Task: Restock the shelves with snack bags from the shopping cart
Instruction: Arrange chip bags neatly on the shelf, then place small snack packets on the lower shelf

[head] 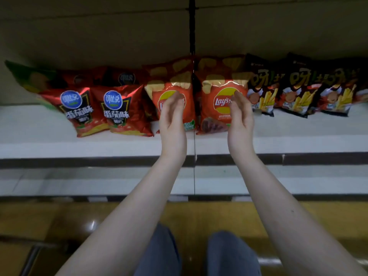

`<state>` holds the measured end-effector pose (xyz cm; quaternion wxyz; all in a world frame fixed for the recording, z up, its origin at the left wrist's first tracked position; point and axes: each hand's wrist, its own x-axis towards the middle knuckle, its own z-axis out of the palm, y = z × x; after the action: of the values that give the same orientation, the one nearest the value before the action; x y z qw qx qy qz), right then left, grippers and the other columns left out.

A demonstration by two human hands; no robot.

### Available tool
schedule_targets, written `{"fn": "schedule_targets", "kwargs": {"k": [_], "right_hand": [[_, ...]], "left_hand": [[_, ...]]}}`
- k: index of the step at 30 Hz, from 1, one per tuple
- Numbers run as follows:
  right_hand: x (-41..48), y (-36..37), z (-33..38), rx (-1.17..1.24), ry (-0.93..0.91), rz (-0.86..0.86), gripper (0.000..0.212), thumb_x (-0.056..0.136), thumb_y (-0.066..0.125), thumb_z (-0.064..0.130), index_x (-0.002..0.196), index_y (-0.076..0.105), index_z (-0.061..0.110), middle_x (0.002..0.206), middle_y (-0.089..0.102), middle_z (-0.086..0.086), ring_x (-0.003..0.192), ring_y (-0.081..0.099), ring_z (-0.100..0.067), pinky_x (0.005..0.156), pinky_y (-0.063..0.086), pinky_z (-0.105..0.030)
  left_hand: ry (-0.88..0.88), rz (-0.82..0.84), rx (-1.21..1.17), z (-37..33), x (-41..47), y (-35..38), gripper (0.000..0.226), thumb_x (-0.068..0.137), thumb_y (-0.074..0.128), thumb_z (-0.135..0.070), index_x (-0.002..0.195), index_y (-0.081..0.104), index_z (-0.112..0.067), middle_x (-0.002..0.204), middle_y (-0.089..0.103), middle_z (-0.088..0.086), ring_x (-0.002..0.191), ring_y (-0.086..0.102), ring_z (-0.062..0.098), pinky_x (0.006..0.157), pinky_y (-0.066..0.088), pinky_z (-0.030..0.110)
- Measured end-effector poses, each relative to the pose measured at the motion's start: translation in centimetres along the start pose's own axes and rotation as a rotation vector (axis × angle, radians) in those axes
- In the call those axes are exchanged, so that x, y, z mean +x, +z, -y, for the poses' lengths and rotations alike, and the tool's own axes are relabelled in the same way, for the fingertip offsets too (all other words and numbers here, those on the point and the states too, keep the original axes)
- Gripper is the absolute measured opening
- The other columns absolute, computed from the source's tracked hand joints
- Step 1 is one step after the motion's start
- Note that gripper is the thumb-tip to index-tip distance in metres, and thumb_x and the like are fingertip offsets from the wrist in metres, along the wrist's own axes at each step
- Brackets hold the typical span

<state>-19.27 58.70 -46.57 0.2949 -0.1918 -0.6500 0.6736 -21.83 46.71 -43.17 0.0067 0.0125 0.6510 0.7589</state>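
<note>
Two orange Lay's bags stand side by side on the white shelf (59, 144). My left hand (172, 120) reaches out in front of the left Lay's bag (159, 100), fingers straight, fingertips at its logo. My right hand (240, 118) is stretched out in front of the right Lay's bag (215, 108), palm facing left, fingers straight. Neither hand grips a bag. Whether the fingertips touch the bags is unclear.
Two red tomato-flavour chip bags (117, 110) stand left of the Lay's bags, a green bag (25, 76) further left. Three dark fries bags (296, 90) line the right side. A black divider post (192, 26) rises behind. My knees (229, 253) and a yellow floor lie below.
</note>
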Motion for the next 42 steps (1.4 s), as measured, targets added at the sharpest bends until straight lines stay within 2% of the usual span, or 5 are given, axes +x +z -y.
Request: {"fn": "schedule_targets", "kwargs": {"k": [11, 19, 25, 32, 42], "right_hand": [[-8.2, -1.4, 23.6, -0.035, 0.131, 0.236, 0.025, 0.101, 0.041, 0.018, 0.118, 0.056, 0.008, 0.117, 0.06, 0.0, 0.113, 0.057, -0.011, 0.094, 0.046, -0.02], [-13.9, 1.0, 38.2, -0.006, 0.121, 0.5, 0.023, 0.099, 0.042, 0.026, 0.117, 0.057, 0.024, 0.119, 0.062, 0.003, 0.114, 0.058, -0.013, 0.103, 0.044, -0.037], [-19.1, 6.3, 40.6, 0.043, 0.126, 0.706, 0.031, 0.1, 0.041, 0.02, 0.127, 0.053, 0.009, 0.117, 0.06, 0.006, 0.107, 0.058, 0.004, 0.089, 0.046, -0.012], [-28.3, 16.1, 42.7, 0.079, 0.125, 0.949, 0.031, 0.1, 0.04, 0.023, 0.127, 0.052, 0.011, 0.122, 0.061, -0.001, 0.111, 0.058, -0.008, 0.087, 0.047, -0.012], [-41.7, 28.8, 43.3, 0.049, 0.113, 1.057, 0.018, 0.1, 0.041, 0.015, 0.109, 0.056, 0.019, 0.107, 0.063, 0.001, 0.093, 0.063, -0.001, 0.08, 0.051, -0.016]], "left_hand": [[-0.161, -0.042, 0.059, -23.1, -10.9, -2.5, 0.02, 0.1, 0.045, -0.025, 0.11, 0.062, -0.02, 0.115, 0.068, 0.003, 0.109, 0.063, 0.013, 0.101, 0.045, 0.035], [-0.107, -0.357, 0.008, -35.7, -19.3, -8.1, 0.022, 0.099, 0.047, -0.024, 0.111, 0.064, -0.017, 0.107, 0.071, 0.002, 0.102, 0.066, 0.017, 0.095, 0.047, 0.034], [-0.045, -0.58, -0.04, -39.5, -23.0, -14.1, 0.016, 0.094, 0.052, -0.025, 0.1, 0.066, -0.021, 0.1, 0.071, 0.002, 0.101, 0.065, 0.026, 0.094, 0.049, 0.04], [0.005, -0.853, -0.138, -43.3, -27.4, -25.6, 0.017, 0.098, 0.05, -0.018, 0.097, 0.067, -0.019, 0.098, 0.072, 0.005, 0.093, 0.069, 0.02, 0.074, 0.052, 0.027], [0.049, -0.985, -0.182, -46.5, -31.8, -43.4, 0.019, 0.1, 0.046, -0.018, 0.1, 0.065, -0.016, 0.102, 0.071, 0.007, 0.095, 0.068, 0.021, 0.079, 0.05, 0.027]]}}
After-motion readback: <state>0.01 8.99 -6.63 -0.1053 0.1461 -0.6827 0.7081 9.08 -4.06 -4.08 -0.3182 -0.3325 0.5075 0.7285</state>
